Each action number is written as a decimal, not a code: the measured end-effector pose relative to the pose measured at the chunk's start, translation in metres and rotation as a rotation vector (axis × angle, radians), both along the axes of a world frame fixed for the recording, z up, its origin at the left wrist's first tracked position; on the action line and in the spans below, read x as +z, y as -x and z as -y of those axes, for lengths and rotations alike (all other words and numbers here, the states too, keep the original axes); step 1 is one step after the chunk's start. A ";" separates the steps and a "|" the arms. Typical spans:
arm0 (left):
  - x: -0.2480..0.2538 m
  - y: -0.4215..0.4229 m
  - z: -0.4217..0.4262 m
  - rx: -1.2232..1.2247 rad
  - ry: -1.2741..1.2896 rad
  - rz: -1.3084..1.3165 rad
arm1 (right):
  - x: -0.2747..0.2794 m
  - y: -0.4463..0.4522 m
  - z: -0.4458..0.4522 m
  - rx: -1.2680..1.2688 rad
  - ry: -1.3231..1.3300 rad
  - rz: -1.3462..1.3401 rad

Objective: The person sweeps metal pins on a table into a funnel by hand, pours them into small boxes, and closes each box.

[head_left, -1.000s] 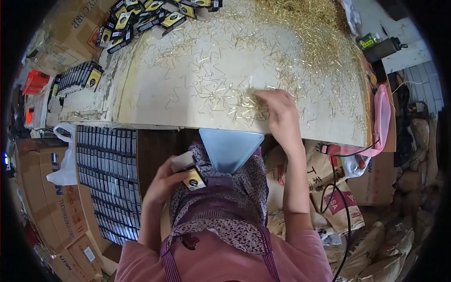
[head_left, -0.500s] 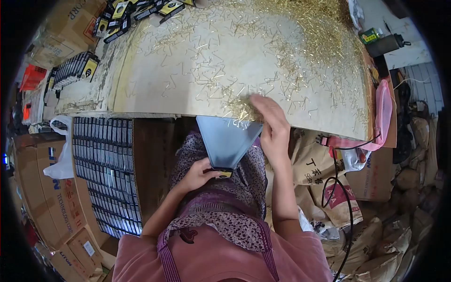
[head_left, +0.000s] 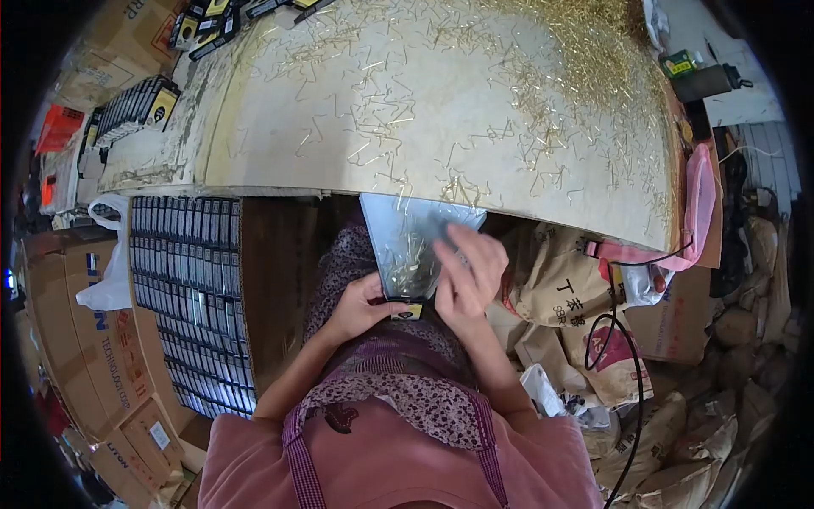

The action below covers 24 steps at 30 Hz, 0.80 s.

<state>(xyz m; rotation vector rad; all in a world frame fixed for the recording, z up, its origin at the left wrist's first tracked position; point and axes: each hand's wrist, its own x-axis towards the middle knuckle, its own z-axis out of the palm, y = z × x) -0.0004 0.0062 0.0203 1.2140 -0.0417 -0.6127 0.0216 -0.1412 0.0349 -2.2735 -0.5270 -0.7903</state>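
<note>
A grey-blue tapered chute (head_left: 394, 222) slopes from the table edge down toward my lap, with bent gold-coloured wire pieces (head_left: 411, 265) sliding in its lower part. At its narrow bottom end, my left hand (head_left: 358, 309) grips a small black and yellow box (head_left: 409, 311), thumb along the top edge. My right hand (head_left: 471, 276) is over the right side of the chute, fingers apart and partly blurred. No object shows in it. More wire pieces lie on the table (head_left: 280, 110) above the chute.
A dense heap of wire pieces (head_left: 602, 51) lies at the back right. Black and yellow boxes (head_left: 208, 30) lie far left. Below the table, an open carton holds rows of packed boxes (head_left: 191, 288). Paper sacks (head_left: 560, 271) and a black cable (head_left: 634, 382) are on the right.
My right hand has come down from the table edge to beside the chute. Wire pieces that were piled at the edge are now inside the chute. My left hand keeps hold of the box.
</note>
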 end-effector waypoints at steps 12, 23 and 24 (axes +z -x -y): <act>-0.007 -0.008 -0.008 -0.080 -0.348 0.083 | 0.010 -0.006 0.010 -0.196 0.079 -0.114; 0.002 -0.009 0.003 0.105 -0.092 -0.019 | 0.022 -0.021 0.000 -0.348 0.324 -0.170; 0.000 -0.009 0.003 0.106 -0.079 -0.016 | 0.025 -0.031 -0.003 -0.281 0.351 -0.228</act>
